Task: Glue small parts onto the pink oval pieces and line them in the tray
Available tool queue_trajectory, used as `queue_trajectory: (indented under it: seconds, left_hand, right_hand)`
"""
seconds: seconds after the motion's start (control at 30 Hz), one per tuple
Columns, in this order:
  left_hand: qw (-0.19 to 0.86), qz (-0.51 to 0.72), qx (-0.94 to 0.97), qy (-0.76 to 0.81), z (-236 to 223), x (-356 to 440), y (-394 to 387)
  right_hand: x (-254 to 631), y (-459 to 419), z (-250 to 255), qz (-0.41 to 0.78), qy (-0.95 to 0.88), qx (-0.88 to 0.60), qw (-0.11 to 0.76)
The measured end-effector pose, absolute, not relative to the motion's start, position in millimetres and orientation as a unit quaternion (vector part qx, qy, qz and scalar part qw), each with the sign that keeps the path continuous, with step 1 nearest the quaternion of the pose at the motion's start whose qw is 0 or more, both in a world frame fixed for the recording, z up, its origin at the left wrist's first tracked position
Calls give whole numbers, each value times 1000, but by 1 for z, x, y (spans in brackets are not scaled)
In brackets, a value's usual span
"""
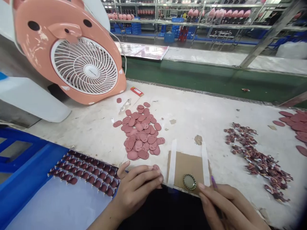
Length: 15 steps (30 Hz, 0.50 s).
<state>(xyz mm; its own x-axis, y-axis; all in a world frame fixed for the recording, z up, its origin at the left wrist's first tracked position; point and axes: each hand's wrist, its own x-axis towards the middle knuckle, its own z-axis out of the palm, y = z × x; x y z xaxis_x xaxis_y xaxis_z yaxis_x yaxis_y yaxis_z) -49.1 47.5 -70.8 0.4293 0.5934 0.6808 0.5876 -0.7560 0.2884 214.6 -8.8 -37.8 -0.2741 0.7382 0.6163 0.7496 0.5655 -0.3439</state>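
My left hand [139,185] is at the table's front edge, palm down, with its fingers bent together around a dark red oval piece. A sliver of red shows under the fingertips, and another red oval [155,167] lies against them. My right hand [227,204] grips a thin stick with a purple end [213,182], perhaps a pen or brush; its other end is hidden. Beside the right fingertips, a round cap with a dark beaded rim [189,182] sits on a cardboard square [189,163] held by white tape strips [172,163].
A pile of red ovals [141,134] lies beyond my left hand. Small dark red parts [254,156] are heaped on the right, near larger red ovals [298,123]. A pink fan [91,70] stands at left, above a blue crate [28,179] with rows of assembled pieces [88,171].
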Motion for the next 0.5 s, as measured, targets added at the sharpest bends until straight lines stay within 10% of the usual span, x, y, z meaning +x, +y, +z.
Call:
queue_trajectory:
  seconds: [0.37, 0.5]
  left_hand:
    - [43, 529, 779, 335, -51, -29, 28]
    - [285, 615, 638, 365, -44, -4, 13]
  right_hand:
    - [169, 4, -45, 62, -784, -399, 472]
    - [168, -5, -43, 19, -746, -425, 513]
